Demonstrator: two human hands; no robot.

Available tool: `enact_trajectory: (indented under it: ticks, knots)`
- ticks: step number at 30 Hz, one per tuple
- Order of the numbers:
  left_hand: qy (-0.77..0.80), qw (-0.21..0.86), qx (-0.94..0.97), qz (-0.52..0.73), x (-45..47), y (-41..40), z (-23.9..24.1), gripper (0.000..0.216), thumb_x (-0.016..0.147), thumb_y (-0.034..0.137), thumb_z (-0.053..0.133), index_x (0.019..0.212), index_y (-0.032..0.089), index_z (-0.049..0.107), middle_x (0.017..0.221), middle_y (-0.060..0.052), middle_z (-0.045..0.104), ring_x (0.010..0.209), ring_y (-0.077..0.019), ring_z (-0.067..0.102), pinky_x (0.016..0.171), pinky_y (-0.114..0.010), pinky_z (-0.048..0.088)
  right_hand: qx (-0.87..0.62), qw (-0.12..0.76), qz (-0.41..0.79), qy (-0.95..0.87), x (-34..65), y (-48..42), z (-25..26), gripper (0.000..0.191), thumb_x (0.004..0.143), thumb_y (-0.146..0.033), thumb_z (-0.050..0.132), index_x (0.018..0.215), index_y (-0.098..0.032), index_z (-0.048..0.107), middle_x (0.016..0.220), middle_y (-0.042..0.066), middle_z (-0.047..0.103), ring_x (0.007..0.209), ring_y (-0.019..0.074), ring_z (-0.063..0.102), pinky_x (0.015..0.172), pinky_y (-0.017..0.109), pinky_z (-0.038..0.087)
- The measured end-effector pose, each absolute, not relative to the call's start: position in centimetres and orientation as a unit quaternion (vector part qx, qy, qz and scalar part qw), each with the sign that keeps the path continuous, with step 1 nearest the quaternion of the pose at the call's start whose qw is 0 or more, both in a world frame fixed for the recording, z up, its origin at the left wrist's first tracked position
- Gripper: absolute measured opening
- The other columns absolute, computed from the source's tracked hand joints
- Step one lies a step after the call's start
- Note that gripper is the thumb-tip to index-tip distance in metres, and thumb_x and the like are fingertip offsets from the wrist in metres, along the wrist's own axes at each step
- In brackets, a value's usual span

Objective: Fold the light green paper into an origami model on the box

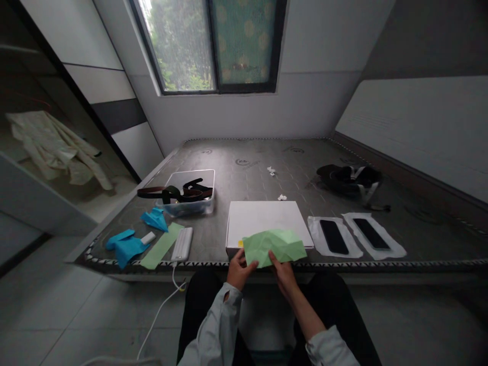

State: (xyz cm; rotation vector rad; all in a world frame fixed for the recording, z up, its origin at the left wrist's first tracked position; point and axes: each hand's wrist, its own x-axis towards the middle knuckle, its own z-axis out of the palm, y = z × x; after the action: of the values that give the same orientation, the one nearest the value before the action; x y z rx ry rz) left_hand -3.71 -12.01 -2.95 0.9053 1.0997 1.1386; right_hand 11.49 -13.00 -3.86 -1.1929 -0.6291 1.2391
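Grey patterned fabric covers the mattress [236, 185] that I watch from afar through the head camera. At the middle of its near edge lies a white box [263, 216]. Nearer the left edge, I see a clear plastic tub [202, 207] with dark belts [194, 195] looped inside and over its rim. Toward the right edge sits a black strapped item [335, 179]; I cannot tell what it is.

Over the box's near side, by the mattress's near edge, I have a creased green sheet [274, 245]. My left hand [238, 270] grips its lower left corner; my right hand [282, 273] pinches its lower edge, thumb on top. I cannot tell whether the sheet touches the box.

Right of the box, 2 black phones [334, 237] rest on white wrappers [354, 246]. Toward the near left corner lie crumpled blue pieces [129, 249], a green strip [162, 249] and, beside it, a white power bank [183, 244], its cable [160, 311] dropping past the near edge. Smallest are the white scraps [282, 197] beyond the box.
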Motion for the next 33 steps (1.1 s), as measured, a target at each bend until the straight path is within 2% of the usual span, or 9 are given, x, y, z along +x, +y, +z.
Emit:
enact_trajectory:
  ticks: [3,5,7,13,19,22,26,30,33]
  knots:
    - [0.519,0.563,0.441,0.469,-3.5,-12.1,-3.1,0.060,0.055,0.054,0.080,0.095,0.010,0.072,0.084,-0.012,0.077,0.076,-0.0258,0.072,0.068,-0.032,0.058,-0.552,0.600,0.506,-0.281,11.3,-13.1,-4.3,0.057,0.059,-0.055,0.078,0.106,-0.023,0.069,0.113,0.007,0.073,0.118,0.0307,0.059,0.105,0.049,0.041]
    - [0.564,0.524,0.444,0.459,-3.7,-11.9,-3.3,0.054,0.060,0.058,0.073,0.080,0.009,0.074,0.075,-0.012,0.076,0.070,-0.0256,0.071,0.062,-0.031,0.055,-0.565,0.589,0.496,-0.298,11.5,-13.0,-4.2,0.054,0.056,-0.050,0.082,0.101,-0.022,0.072,0.108,0.007,0.074,0.115,0.0315,0.060,0.107,0.049,0.039]
    - [0.593,0.498,0.438,0.457,-4.1,-11.6,-3.5,0.052,0.063,0.060,0.069,0.072,0.008,0.073,0.067,-0.011,0.074,0.064,-0.0243,0.068,0.057,-0.030,0.051,-0.570,0.579,0.492,-0.313,12.0,-12.9,-4.0,0.051,0.055,-0.048,0.083,0.096,-0.020,0.074,0.103,0.008,0.076,0.109,0.0324,0.064,0.104,0.049,0.042]
    - [0.624,0.453,0.450,0.450,-4.7,-11.6,-3.7,0.047,0.063,0.058,0.068,0.062,0.011,0.072,0.055,-0.003,0.067,0.055,-0.0172,0.058,0.051,-0.025,0.042,-0.573,0.586,0.481,-0.312,14.6,-11.8,-3.6,0.053,0.064,-0.062,0.073,0.086,-0.014,0.074,0.088,0.010,0.078,0.092,0.0303,0.071,0.088,0.043,0.053]
    - [0.607,0.469,0.464,0.444,-4.6,-11.6,-3.7,0.049,0.064,0.058,0.067,0.063,0.010,0.072,0.054,-0.003,0.065,0.052,-0.0151,0.055,0.050,-0.024,0.040,-0.576,0.599,0.474,-0.292,15.9,-11.8,-3.1,0.054,0.067,-0.066,0.068,0.090,-0.017,0.071,0.092,0.009,0.078,0.084,0.0288,0.073,0.072,0.039,0.059]
    - [0.589,0.488,0.471,0.439,-4.4,-11.7,-3.6,0.049,0.062,0.059,0.069,0.059,0.010,0.070,0.050,-0.002,0.062,0.049,-0.0134,0.051,0.048,-0.024,0.038,-0.580,0.587,0.479,-0.301,15.5,-12.2,-2.9,0.051,0.064,-0.057,0.075,0.098,-0.019,0.071,0.102,0.008,0.076,0.097,0.0293,0.070,0.085,0.041,0.057]
    - [0.572,0.508,0.472,0.437,-4.3,-11.9,-3.2,0.048,0.060,0.059,0.071,0.056,0.011,0.068,0.048,0.000,0.058,0.046,-0.0115,0.047,0.046,-0.023,0.034,-0.587,0.574,0.475,-0.317,14.7,-12.4,-3.0,0.051,0.056,-0.047,0.083,0.099,-0.021,0.072,0.112,0.007,0.073,0.114,0.0294,0.063,0.106,0.043,0.044]
    - [0.566,0.512,0.460,0.453,-4.3,-11.9,-2.9,0.053,0.061,0.065,0.067,0.051,0.013,0.063,0.045,0.002,0.052,0.046,-0.0106,0.043,0.046,-0.023,0.031,-0.595,0.581,0.462,-0.309,14.5,-12.4,-3.5,0.050,0.059,-0.048,0.080,0.100,-0.021,0.072,0.115,0.007,0.072,0.119,0.0296,0.059,0.111,0.045,0.037]
    - [0.559,0.521,0.445,0.467,-4.2,-11.8,-2.9,0.058,0.063,0.072,0.059,0.047,0.016,0.056,0.042,0.003,0.048,0.044,-0.0108,0.042,0.044,-0.024,0.030,-0.600,0.586,0.460,-0.291,14.5,-12.1,-4.0,0.053,0.058,-0.050,0.079,0.102,-0.021,0.071,0.115,0.008,0.072,0.119,0.0308,0.058,0.109,0.046,0.040]
